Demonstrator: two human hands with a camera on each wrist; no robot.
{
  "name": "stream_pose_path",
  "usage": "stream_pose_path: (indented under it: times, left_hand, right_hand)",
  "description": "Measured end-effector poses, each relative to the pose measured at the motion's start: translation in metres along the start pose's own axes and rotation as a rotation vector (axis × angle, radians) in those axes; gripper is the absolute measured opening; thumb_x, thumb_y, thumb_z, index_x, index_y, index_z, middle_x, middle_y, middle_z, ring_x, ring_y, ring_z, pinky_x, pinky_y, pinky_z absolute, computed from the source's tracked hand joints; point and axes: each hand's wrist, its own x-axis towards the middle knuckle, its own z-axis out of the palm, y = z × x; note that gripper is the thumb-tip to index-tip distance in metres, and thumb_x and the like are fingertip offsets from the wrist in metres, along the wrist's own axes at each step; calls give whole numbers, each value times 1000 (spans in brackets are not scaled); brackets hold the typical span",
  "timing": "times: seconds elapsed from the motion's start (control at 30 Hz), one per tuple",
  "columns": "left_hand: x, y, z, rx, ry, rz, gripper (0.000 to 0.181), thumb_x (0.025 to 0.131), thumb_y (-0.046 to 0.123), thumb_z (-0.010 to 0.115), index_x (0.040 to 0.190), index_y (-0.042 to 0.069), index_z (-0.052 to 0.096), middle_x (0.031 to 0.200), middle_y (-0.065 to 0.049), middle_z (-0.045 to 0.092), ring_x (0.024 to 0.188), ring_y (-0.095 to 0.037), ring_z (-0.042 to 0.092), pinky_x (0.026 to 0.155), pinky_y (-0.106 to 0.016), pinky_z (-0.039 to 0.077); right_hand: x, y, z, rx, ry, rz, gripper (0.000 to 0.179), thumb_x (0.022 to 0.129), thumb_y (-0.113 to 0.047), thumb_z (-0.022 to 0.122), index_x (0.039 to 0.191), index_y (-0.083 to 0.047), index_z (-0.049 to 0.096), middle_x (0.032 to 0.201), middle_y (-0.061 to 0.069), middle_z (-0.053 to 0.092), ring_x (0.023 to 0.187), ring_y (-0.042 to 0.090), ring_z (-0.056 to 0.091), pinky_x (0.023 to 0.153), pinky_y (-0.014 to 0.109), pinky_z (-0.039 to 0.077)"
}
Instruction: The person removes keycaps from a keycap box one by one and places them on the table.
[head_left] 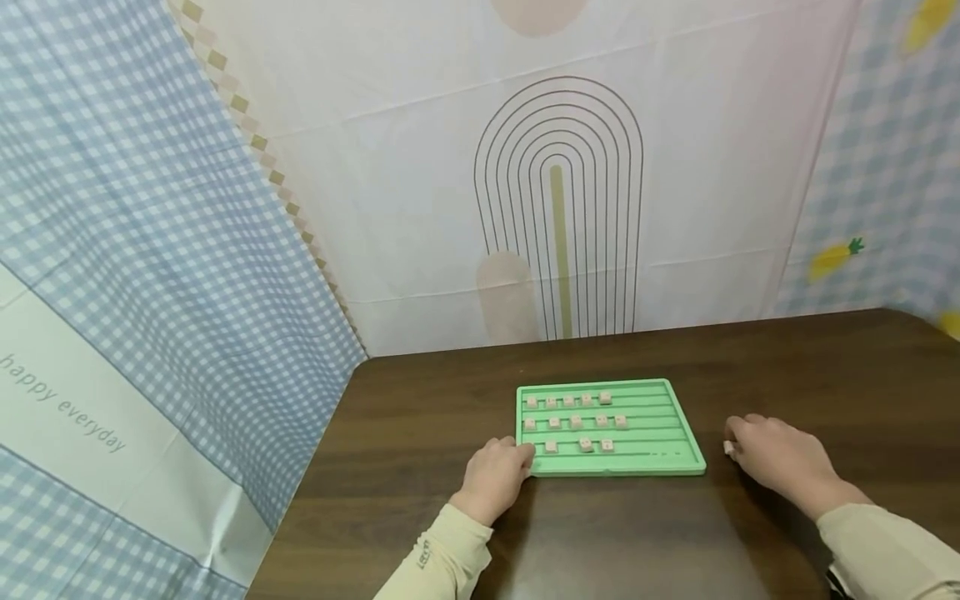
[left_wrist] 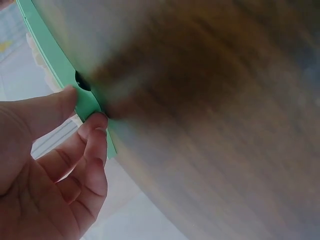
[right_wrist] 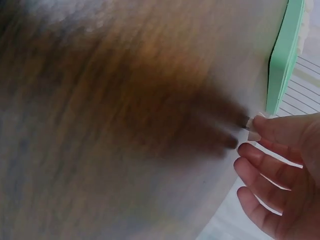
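Green slotted tray (head_left: 660,422) lies on the dark wood table (head_left: 615,542), its near-left corner pinched by the left hand (head_left: 491,479); a tug or tilt there could slide the cream tiles (head_left: 587,400) along their channels, if they sit loosely. Right of it, the right hand (head_left: 783,458) pinches a small cream cube (head_left: 729,448) in its fingertips, a slight hold that bumping the raised rim might break. Bare tabletop separates hand and rim, the channels' right ends offer room, and the table's far edge lies well behind.
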Motion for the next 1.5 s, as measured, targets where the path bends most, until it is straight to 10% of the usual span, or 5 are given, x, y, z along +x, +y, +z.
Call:
stream_pose_path:
  times: [0.2, 0.67, 1.27, 1.5]
  left_hand:
    - [3, 0, -1, -13, 2, -11, 21, 79, 18, 70, 70, 17, 52, 67, 3, 50, 57, -10, 39, 49, -20, 29]
    - [3, 2, 3, -32, -37, -7, 20, 81, 17, 69, 71, 17, 51, 67, 3, 48, 57, -10, 39, 50, -20, 30]
    - [5, 2, 3, 3, -60, -9, 19, 80, 18, 69, 72, 18, 52, 69, 3, 50, 57, -11, 44, 50, -20, 33]
    - [3, -1, 2, -27, -58, -16, 19, 82, 17, 67, 71, 17, 52, 67, 2, 49, 56, -12, 42, 50, -20, 32]
  right_hand:
    - [9, -24, -10, 0, 124, -34, 36, 78, -16, 70, 108, 0, 59, 101, 20, 61, 84, 35, 60, 59, 44, 48]
    - [37, -124, 11, 60, 173, -172, 13, 82, -14, 65, 95, -10, 66, 88, 4, 65, 77, 22, 61, 53, 31, 46]
    - [39, -126, 22, -56, 302, -200, 8, 79, -4, 66, 86, -6, 64, 81, 7, 60, 65, 19, 57, 44, 28, 41]
    - [32, -94, -6, 10, 345, -148, 4, 81, -7, 63, 85, -9, 64, 80, 5, 60, 72, 23, 59, 49, 35, 46]
